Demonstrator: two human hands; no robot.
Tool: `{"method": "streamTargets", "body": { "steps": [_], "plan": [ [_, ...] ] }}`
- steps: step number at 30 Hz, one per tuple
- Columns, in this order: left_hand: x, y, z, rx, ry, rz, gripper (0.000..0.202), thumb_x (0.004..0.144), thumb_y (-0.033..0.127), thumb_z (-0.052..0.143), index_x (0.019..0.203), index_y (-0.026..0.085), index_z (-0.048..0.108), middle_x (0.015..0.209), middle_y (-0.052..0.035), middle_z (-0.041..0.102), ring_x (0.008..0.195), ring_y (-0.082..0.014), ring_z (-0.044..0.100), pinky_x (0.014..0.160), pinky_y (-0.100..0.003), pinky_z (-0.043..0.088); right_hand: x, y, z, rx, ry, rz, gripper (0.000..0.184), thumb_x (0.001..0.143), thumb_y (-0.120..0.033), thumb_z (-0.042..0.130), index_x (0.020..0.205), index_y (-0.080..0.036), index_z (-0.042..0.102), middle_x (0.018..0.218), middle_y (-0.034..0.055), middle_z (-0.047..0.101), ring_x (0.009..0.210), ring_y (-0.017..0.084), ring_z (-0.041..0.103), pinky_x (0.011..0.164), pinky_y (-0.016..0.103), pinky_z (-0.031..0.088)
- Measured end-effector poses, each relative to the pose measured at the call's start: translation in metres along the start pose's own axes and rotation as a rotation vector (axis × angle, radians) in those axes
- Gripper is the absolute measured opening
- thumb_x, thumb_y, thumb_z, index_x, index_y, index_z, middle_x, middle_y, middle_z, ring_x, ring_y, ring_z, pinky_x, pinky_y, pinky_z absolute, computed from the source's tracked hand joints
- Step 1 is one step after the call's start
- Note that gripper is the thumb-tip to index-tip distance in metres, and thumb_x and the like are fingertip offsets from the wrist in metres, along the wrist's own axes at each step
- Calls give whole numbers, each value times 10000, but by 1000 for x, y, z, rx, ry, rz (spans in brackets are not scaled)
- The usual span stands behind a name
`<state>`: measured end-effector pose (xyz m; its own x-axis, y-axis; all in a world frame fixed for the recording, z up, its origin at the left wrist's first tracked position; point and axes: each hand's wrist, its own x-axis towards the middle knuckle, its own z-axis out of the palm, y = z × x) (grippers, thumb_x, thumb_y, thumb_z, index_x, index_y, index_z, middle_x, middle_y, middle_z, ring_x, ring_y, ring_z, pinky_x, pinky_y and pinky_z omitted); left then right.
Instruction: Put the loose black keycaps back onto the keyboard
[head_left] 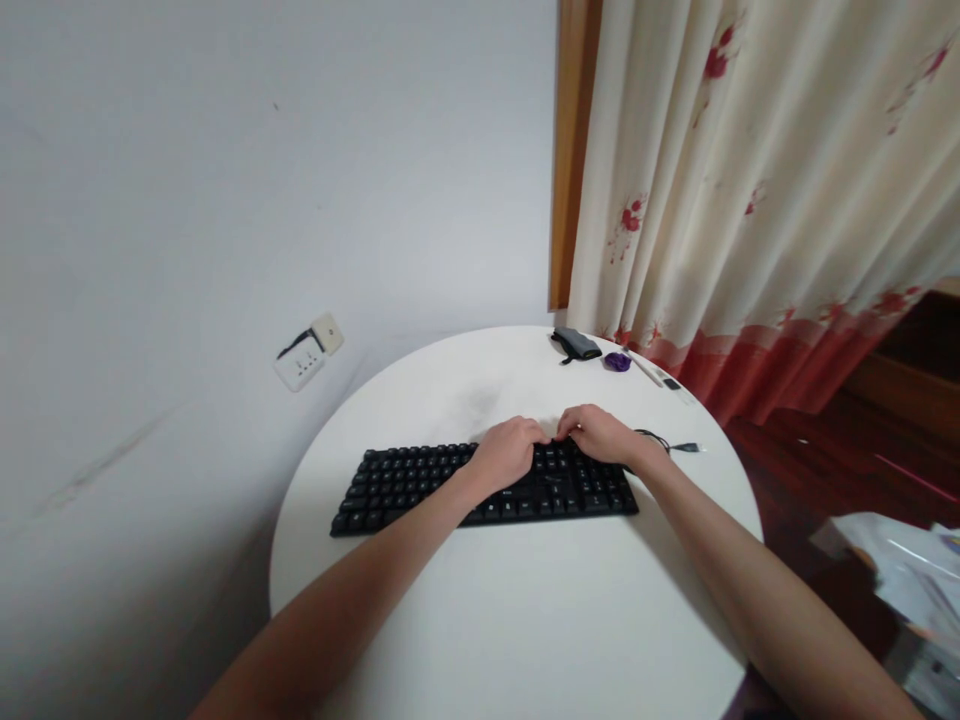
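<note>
A black full-size keyboard lies flat on the white round table. My left hand rests over the keys right of the middle, its fingers curled at the keyboard's back edge. Close beside it, my right hand is bent over the same edge, thumb and fingertips pinched together. Both sets of fingertips nearly meet there, and whatever is between them is too small or hidden to name. From behind my right wrist comes a black cable, ending in a USB plug on the tabletop.
Toward the table's far edge lie a dark grey pouch, a crumpled purple item and a thin white stick-like item. A wall socket is at the left. A flowered curtain hangs behind; white plastic bags lie right.
</note>
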<state>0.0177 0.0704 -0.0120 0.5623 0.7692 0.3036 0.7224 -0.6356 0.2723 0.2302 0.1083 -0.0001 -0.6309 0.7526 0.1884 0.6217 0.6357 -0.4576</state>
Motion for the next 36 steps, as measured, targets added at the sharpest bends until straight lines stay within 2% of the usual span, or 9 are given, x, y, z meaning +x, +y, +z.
{"method": "streamTargets", "body": {
  "steps": [6,11,17,20,23,26,29,32,36],
  "plan": [
    [0,1,-12,-22,-60,-8,407,856,89,419,1149,233,662,1146,-24,692,1077,-194,619,983,-331,460,-3,-5,0,-54,-22,46,375,741,-49,448,884,-208,756,981,38,731,947,182,640,877,259,447],
    [-16,-30,-48,-59,-52,-82,397,934,291,432,1291,203,582,1304,-62,617,1192,-210,567,1048,-354,410,-3,-17,-2,-114,28,98,358,870,-124,412,1064,-179,707,1108,79,689,1051,201,607,930,290,429],
    [-98,-90,-88,23,17,-309,487,929,494,426,1315,231,563,1383,-37,554,1288,-224,484,1143,-408,310,-32,-24,8,-272,149,254,510,944,-508,425,1359,-225,511,1321,154,542,1217,309,475,980,460,390],
    [-146,-112,-88,36,9,-384,542,929,519,408,1375,226,505,1478,-40,448,1380,-243,372,1169,-450,251,-60,-18,21,-345,191,387,602,922,-611,386,1392,-245,469,1414,166,455,1332,380,337,1022,595,295],
    [-181,-121,-84,40,8,-407,574,909,521,447,1423,266,449,1540,-37,346,1433,-287,263,1162,-501,236,-84,-16,31,-319,185,428,671,911,-660,335,1445,-259,401,1452,164,418,1360,394,301,1038,614,262],
    [-199,-120,-82,16,-24,-374,628,893,538,473,1464,295,378,1570,-37,276,1446,-297,226,1163,-510,222,-97,-20,35,-296,194,401,720,898,-680,337,1480,-257,347,1459,159,415,1365,377,312,1066,573,259],
    [-201,-111,-77,18,-47,-303,763,817,589,572,1486,309,333,1589,-46,219,1449,-329,198,1157,-519,230,-107,-18,34,-299,219,400,715,904,-658,351,1485,-241,344,1457,161,423,1367,367,319,1082,558,253],
    [-189,-91,-62,57,-53,-258,910,716,583,695,1495,304,317,1594,-71,191,1436,-377,204,1140,-530,269,-123,0,26,-308,230,421,695,919,-623,347,1484,-219,352,1458,163,430,1372,362,321,1090,555,258],
    [-157,-54,-32,84,-4,-293,847,748,517,697,1486,325,330,1592,-63,194,1440,-400,163,1135,-565,266,-150,42,5,-314,251,414,649,937,-560,357,1473,-194,375,1442,154,460,1355,338,368,1103,535,281]
  ]
}}
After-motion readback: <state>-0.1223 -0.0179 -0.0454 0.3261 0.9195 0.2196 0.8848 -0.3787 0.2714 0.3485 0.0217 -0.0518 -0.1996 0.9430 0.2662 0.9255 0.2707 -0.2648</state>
